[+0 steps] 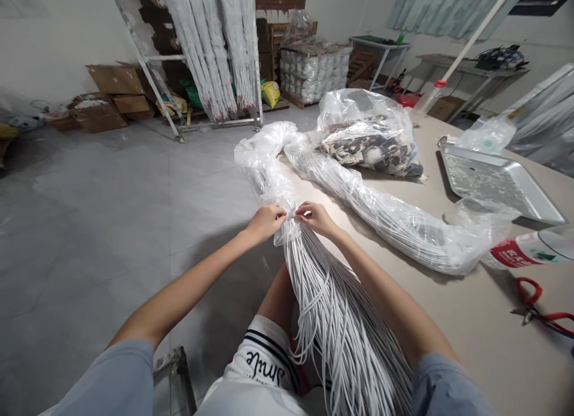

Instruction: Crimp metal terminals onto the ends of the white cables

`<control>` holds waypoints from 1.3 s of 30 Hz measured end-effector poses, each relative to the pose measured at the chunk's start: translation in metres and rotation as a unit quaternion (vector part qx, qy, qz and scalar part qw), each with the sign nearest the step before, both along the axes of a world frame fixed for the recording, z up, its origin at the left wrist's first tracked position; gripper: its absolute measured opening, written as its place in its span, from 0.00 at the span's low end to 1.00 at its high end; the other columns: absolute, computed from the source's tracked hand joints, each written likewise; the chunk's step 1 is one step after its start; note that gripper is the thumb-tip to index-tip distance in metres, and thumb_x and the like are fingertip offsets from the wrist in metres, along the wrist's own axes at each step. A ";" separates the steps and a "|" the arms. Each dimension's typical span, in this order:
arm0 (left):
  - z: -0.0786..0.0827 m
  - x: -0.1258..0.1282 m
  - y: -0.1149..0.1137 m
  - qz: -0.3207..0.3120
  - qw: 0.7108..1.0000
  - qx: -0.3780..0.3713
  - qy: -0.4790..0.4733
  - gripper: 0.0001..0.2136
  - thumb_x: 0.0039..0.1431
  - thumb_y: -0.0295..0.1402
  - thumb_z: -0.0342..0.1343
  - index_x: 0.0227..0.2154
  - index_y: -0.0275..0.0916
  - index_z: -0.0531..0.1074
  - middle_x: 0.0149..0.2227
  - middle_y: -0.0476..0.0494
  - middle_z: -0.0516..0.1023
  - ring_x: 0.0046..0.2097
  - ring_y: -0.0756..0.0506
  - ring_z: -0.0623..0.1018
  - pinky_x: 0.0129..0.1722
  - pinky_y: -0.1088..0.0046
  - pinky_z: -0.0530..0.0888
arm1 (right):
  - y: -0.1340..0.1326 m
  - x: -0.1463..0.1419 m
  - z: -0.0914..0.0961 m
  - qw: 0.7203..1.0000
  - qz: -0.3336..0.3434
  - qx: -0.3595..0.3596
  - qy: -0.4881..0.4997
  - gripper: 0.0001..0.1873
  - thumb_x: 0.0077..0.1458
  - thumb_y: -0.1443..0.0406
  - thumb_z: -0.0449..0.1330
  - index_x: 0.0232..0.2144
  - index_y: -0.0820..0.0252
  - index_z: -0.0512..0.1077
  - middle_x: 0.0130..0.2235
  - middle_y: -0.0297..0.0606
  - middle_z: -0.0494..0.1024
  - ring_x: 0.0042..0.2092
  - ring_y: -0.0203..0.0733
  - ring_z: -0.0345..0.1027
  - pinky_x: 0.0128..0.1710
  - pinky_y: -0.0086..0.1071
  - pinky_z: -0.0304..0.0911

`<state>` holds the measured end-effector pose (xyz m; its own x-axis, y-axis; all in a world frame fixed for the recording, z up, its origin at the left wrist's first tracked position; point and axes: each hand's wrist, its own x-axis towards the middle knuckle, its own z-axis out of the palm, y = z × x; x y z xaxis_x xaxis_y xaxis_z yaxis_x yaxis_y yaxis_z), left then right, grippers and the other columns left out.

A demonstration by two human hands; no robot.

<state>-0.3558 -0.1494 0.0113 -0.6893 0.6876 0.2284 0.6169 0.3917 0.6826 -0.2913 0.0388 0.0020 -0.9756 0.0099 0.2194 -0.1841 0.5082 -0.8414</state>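
Observation:
A thick bundle of thin white cables (327, 308) runs from the table edge down over my lap, its loose strands fanning out below. Clear plastic sleeving (264, 171) covers its upper part and is gathered into a narrow neck. My left hand (268, 220) pinches this neck from the left, fingertips closed. From the right my right hand (316, 217) pinches the same spot, its fingertips close to the left ones. Whether a thin tie also lies between the fingers is too small to tell. A second sleeved length of the cables (381, 213) curves across the table to the right.
On the table (470, 320) are a clear bag of patterned cloth (372, 141), a metal tray (493, 180), a plastic jar with a red label (529, 248) and red-handled scissors (533, 308). A rack of hanging cable bundles (201, 51) and cardboard boxes (114, 90) stand behind.

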 end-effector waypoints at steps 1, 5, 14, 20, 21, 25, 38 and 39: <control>0.003 0.002 0.003 -0.009 0.999 -0.032 0.019 0.08 0.54 0.29 0.53 0.26 0.36 0.77 0.30 0.42 0.75 0.32 0.48 0.72 0.35 0.73 0.67 | -0.002 0.000 0.001 1.000 0.007 0.014 -0.001 0.06 0.45 0.70 0.57 0.25 0.62 0.75 0.32 0.40 0.74 0.31 0.38 0.67 0.31 0.31 0.62; 0.010 0.009 0.009 -0.011 0.988 -0.132 0.084 0.09 0.58 0.30 0.50 0.30 0.35 0.76 0.35 0.39 0.74 0.36 0.45 0.74 0.35 0.71 0.67 | -0.009 -0.002 0.002 0.998 0.002 0.056 0.004 0.07 0.42 0.74 0.55 0.21 0.61 0.72 0.29 0.38 0.71 0.30 0.37 0.62 0.33 0.31 0.57; 0.011 0.017 0.014 -0.009 0.960 -0.232 0.158 0.13 0.62 0.27 0.44 0.36 0.36 0.75 0.40 0.35 0.73 0.38 0.42 0.76 0.35 0.69 0.68 | 0.007 -0.004 -0.025 0.995 -0.092 -0.023 -0.008 0.04 0.46 0.68 0.52 0.22 0.59 0.61 0.26 0.33 0.64 0.29 0.37 0.56 0.29 0.30 0.53; 0.011 0.014 0.018 -0.037 0.959 -0.224 0.168 0.12 0.60 0.27 0.45 0.38 0.34 0.73 0.41 0.35 0.73 0.37 0.42 0.75 0.34 0.69 0.66 | 0.013 0.006 -0.042 0.984 -0.073 -0.145 -0.074 0.16 0.58 0.56 0.51 0.24 0.60 0.59 0.21 0.26 0.57 0.20 0.28 0.48 0.20 0.25 0.48; 0.010 0.014 0.018 -0.041 0.961 -0.218 0.167 0.11 0.60 0.28 0.46 0.39 0.34 0.73 0.41 0.36 0.73 0.37 0.42 0.75 0.34 0.69 0.66 | 0.012 0.007 -0.043 0.982 -0.068 -0.156 -0.078 0.17 0.58 0.55 0.51 0.24 0.60 0.59 0.20 0.25 0.55 0.20 0.27 0.47 0.19 0.24 0.48; 0.007 0.016 0.011 -0.041 0.967 -0.203 0.151 0.11 0.59 0.30 0.46 0.35 0.38 0.73 0.39 0.40 0.73 0.37 0.44 0.74 0.33 0.71 0.66 | 0.023 0.011 -0.037 0.980 -0.085 -0.167 -0.061 0.20 0.59 0.53 0.49 0.22 0.60 0.58 0.19 0.24 0.52 0.19 0.27 0.45 0.19 0.24 0.48; -0.125 0.098 -0.122 0.082 0.947 -0.297 -0.095 0.12 0.55 0.25 0.44 0.28 0.37 0.74 0.34 0.41 0.75 0.36 0.46 0.74 0.35 0.74 0.64 | -0.006 0.003 0.000 0.993 -0.057 0.093 0.039 0.03 0.46 0.69 0.59 0.26 0.59 0.74 0.34 0.39 0.74 0.39 0.41 0.64 0.41 0.33 0.59; -0.136 0.114 -0.132 0.096 0.943 -0.295 -0.119 0.12 0.55 0.24 0.44 0.28 0.37 0.74 0.33 0.42 0.75 0.35 0.47 0.74 0.35 0.75 0.64 | -0.010 0.000 0.002 0.992 -0.044 0.117 0.035 0.04 0.46 0.71 0.59 0.25 0.59 0.74 0.33 0.39 0.74 0.40 0.42 0.64 0.42 0.33 0.58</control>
<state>-0.2418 -0.2816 -0.1250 -0.7971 0.5050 -0.3311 0.3539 0.8349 0.4216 -0.2915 0.0284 0.0040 -0.9556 0.0361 0.2925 -0.1833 0.7043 -0.6858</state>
